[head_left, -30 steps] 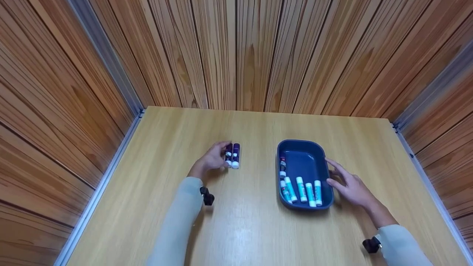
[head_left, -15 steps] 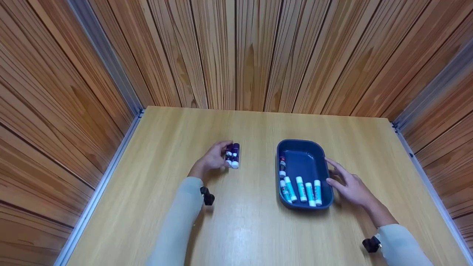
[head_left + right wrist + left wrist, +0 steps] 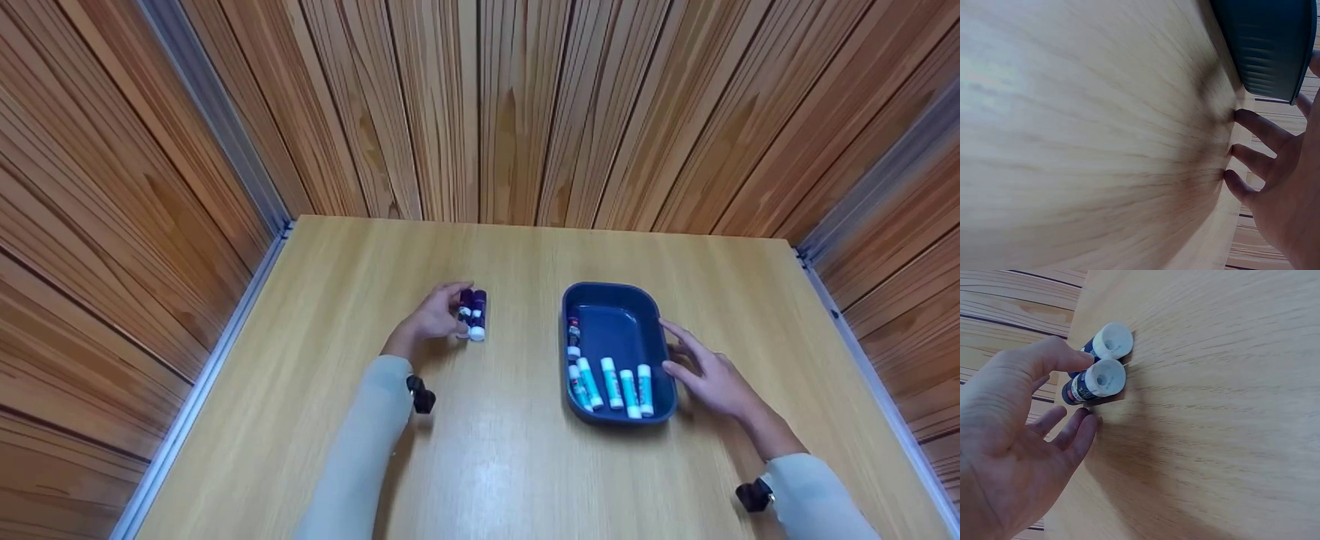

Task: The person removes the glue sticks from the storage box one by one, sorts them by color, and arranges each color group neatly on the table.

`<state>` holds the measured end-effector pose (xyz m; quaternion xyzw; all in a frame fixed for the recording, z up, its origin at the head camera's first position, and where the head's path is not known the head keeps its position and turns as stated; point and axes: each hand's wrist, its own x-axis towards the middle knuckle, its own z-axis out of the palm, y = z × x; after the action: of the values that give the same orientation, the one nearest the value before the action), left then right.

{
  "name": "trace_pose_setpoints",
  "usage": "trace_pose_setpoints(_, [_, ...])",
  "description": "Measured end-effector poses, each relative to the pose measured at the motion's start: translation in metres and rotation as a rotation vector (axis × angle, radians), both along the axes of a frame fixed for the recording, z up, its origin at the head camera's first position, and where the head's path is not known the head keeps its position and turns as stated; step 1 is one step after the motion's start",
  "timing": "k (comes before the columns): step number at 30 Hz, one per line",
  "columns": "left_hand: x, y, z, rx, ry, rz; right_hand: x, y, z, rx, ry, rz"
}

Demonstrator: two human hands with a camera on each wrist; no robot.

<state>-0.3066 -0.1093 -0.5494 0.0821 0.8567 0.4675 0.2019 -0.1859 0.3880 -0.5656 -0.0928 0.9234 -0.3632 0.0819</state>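
Two dark purple glue sticks with white ends lie side by side on the table, the left glue stick [image 3: 1081, 388] and the right glue stick [image 3: 478, 315]. My left hand [image 3: 439, 313] holds the left one between thumb and index finger, its other fingers loosely bent below; the index fingertip is hidden in the left wrist view. On the right, my right hand [image 3: 709, 379] touches the side of a dark blue tray [image 3: 611, 289] with relaxed fingers. Inside lie several teal and white glue sticks [image 3: 628, 394] and a dark glue stick [image 3: 574, 337] along the left wall.
The light wooden table [image 3: 487, 450] is bounded by a wood-plank back wall [image 3: 510, 112] and side walls, with metal rails [image 3: 202, 375] along its sides. A stretch of table separates the pair of glue sticks from the tray.
My left hand has shifted very slightly to the right, and the left glue stick now leans a little closer to its neighbour. The right hand and tray have stayed put.
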Motion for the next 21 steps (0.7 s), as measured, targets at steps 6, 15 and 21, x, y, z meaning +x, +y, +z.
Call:
trace_pose_setpoints(6, [-0.002, -0.002, 0.003, 0.006, 0.005, 0.017, 0.000, -0.001, 0.002, -0.002, -0.008, -0.007])
trace_pose_setpoints(15, [0.002, 0.002, 0.009, 0.028, 0.052, 0.045, -0.001, -0.003, 0.003, -0.004, -0.017, -0.007])
trace_pose_setpoints(21, [0.002, 0.013, 0.018, 0.058, 0.118, 0.075, -0.001, -0.001, 0.001, -0.003, -0.015, -0.005])
